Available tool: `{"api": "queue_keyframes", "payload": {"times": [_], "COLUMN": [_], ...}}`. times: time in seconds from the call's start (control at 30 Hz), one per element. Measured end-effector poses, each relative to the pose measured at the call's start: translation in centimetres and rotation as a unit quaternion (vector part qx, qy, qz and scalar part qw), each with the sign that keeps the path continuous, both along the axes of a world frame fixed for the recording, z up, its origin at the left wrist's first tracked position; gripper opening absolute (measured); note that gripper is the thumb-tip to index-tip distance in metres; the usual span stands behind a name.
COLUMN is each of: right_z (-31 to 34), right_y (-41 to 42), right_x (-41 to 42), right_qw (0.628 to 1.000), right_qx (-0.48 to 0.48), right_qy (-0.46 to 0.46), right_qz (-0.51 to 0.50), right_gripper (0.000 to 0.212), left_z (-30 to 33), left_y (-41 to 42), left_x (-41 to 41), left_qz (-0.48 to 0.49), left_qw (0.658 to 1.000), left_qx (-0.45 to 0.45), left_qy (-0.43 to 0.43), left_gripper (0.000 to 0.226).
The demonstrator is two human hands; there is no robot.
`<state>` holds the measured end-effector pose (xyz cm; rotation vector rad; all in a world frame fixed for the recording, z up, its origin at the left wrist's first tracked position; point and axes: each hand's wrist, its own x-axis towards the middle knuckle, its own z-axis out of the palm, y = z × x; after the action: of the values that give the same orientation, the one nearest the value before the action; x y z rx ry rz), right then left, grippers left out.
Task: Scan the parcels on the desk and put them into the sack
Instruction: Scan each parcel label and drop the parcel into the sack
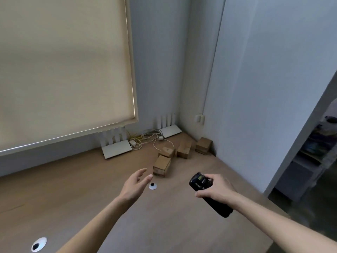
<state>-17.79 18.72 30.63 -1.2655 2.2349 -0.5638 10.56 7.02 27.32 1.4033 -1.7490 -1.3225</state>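
Note:
Several small brown cardboard parcels lie near the desk's far right corner. The nearest parcel (162, 165) sits just beyond my left hand (135, 185), which hovers over the wooden desk (73, 198) with fingers spread and nothing in it. Behind it lie a second parcel (166, 152), a third parcel (184, 148) and one against the wall (203, 145). My right hand (217, 189) grips a black handheld scanner (202, 183), its head pointing toward the parcels. No sack is in view.
Two white routers (116, 149) (170, 129) with upright antennas stand at the back by the wall, with tangled white and yellow cables (149, 138) between them. Cable grommets (152, 186) (38, 244) sit in the desk. A blind (63, 70) hangs at left; the desk's right edge drops off.

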Motion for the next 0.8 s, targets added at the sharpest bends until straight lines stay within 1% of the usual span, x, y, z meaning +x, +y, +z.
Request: {"api": "queue_keyframes", "payload": {"times": [0.07,0.2,0.37,0.47,0.5,0.6,0.7,0.73,0.8], "right_z": [-1.5,-5.9,-11.0,-14.0,-15.1,-18.4,-21.2,-21.9,-23.1], "right_y": [-2.7,-9.7,-19.8,-26.1,-28.1,-33.8,-39.2,-41.0,-44.1], "right_x": [-1.6,-5.5,-10.3,-12.3,-12.8,-13.6,-13.3,-12.9,-12.2], "right_qw": [1.0,0.997,0.986,0.977,0.974,0.966,0.958,0.957,0.955], "right_qx": [0.003,0.024,0.076,0.106,0.114,0.133,0.143,0.142,0.14], "right_qy": [-0.006,-0.031,-0.059,-0.059,-0.055,-0.04,-0.03,-0.022,-0.007], "right_qz": [0.014,0.065,0.139,0.175,0.186,0.217,0.246,0.254,0.26], "right_gripper": [0.066,0.071,0.056,0.051,0.05,0.063,0.076,0.077,0.071], "left_z": [-1.6,-6.0,-12.0,-15.4,-16.6,-20.0,-23.0,-23.9,-25.8], "left_y": [-2.3,-7.3,-12.8,-16.8,-18.0,-21.7,-25.3,-26.4,-28.4], "left_x": [-1.4,-4.8,-9.8,-12.4,-13.2,-15.6,-17.6,-18.1,-18.7], "left_qz": [0.012,0.054,0.106,0.134,0.142,0.171,0.206,0.219,0.25], "left_qw": [1.0,0.997,0.985,0.975,0.971,0.963,0.951,0.945,0.934], "left_qx": [0.01,0.048,0.132,0.173,0.186,0.206,0.231,0.241,0.256], "left_qy": [-0.009,-0.013,-0.019,-0.034,-0.038,-0.041,-0.022,-0.014,0.005], "left_gripper": [0.057,0.054,0.056,0.067,0.067,0.059,0.062,0.063,0.066]}}
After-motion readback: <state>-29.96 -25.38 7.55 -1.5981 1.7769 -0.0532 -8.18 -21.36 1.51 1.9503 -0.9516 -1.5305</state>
